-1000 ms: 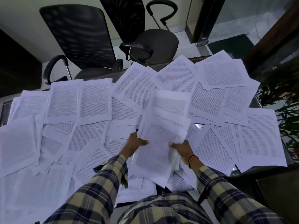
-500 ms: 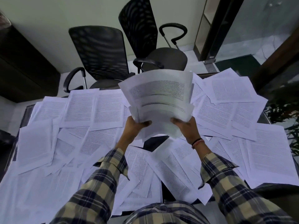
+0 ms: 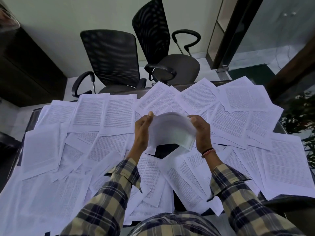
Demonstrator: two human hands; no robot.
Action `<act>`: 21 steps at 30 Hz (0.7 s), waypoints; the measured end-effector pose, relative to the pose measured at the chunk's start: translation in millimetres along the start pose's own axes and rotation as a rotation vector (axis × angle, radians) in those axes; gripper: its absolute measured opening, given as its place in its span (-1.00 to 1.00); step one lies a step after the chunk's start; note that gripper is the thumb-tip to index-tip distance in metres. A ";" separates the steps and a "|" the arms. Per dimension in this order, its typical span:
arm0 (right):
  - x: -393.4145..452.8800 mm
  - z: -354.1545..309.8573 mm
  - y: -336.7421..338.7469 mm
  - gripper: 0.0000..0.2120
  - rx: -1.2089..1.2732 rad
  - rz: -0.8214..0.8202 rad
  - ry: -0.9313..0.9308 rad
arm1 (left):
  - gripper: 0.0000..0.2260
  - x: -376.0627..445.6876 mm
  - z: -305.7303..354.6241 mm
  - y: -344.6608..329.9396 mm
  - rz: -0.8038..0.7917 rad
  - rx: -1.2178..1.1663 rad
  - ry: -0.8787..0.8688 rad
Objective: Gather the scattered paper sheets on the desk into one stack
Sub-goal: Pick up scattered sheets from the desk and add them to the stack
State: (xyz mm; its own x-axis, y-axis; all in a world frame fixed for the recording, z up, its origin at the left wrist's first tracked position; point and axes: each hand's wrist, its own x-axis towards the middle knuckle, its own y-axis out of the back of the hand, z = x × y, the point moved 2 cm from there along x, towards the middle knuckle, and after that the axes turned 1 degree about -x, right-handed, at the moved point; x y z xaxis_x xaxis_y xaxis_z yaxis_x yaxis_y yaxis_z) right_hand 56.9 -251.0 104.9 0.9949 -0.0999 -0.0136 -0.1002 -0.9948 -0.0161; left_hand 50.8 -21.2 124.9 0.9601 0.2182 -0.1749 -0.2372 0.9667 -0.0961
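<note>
Both hands hold a bowed stack of sheets (image 3: 172,130) above the bench (image 3: 166,149): the left hand (image 3: 142,128) grasps one edge, the right hand (image 3: 201,130) the other. Loose sheets (image 3: 105,113) cover the bench all around.

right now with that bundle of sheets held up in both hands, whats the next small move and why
Probably tap the bundle down on the bare dark patch of desk just below it to square its edges. The left hand and right hand grip its sides, it bows upward, and its lower edges look uneven. Loose sheets lie all around.
</note>
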 end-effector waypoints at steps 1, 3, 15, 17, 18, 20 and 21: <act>0.8 -0.8 -2.7 -0.69 0.021 0.027 0.004 | -0.46 0.0 3.6 -4.2 0.025 0.008 -0.005; 2.9 -2.9 -8.9 -0.75 0.018 0.096 -0.016 | -0.56 2.7 4.6 -11.7 0.065 0.076 0.009; -4.8 16.2 2.4 -0.86 -0.156 -0.059 -0.143 | -0.74 -4.6 -43.4 13.8 -0.090 0.411 0.209; -5.2 20.3 0.9 -0.83 -0.096 -0.053 -0.197 | -0.83 -6.0 -48.6 13.0 -0.036 0.427 0.257; -4.2 19.9 0.2 -0.80 -0.094 -0.052 -0.216 | -0.86 -4.1 -46.9 13.2 -0.007 0.470 0.251; 2.4 13.8 3.5 -0.62 -0.124 -0.002 -0.205 | -0.75 2.4 -33.1 14.4 0.018 0.636 0.155; 7.1 9.6 7.5 -0.47 -0.160 0.031 -0.155 | -0.72 5.2 -21.3 14.4 0.001 0.711 0.081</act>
State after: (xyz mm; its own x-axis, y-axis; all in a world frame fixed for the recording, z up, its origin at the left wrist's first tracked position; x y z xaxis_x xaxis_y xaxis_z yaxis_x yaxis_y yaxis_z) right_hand 63.2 -259.0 95.1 0.9763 -0.1394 -0.1654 -0.1157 -0.9826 0.1450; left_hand 49.1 -8.9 101.7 0.9393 0.2352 -0.2498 -0.0573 0.8254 0.5617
